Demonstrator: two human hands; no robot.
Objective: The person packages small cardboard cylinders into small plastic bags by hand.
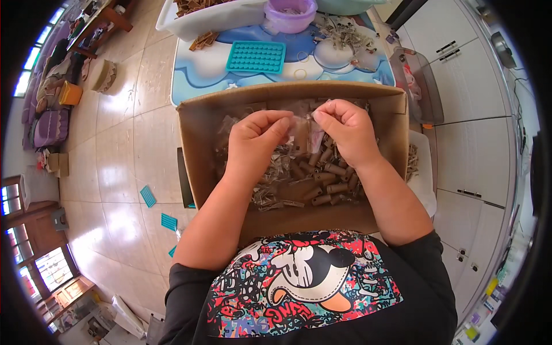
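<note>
A brown cardboard box (202, 150) sits in front of me, half full of small brown paper tubes (325, 185) and crumpled clear plastic bags (275, 172). Over the box my left hand (256, 142) and my right hand (344, 133) pinch the two sides of a small clear plastic bag (301, 133) between thumb and fingers. The bag hangs between the hands; what is inside it is too unclear to tell.
Beyond the box lies a blue mat (322, 60) with a teal moulded tray (256, 57), a purple bowl (290, 14), a white tub (213, 18) and scattered small parts. Small teal trays (148, 196) lie on the tiled floor at left. White cabinets (471, 144) stand at right.
</note>
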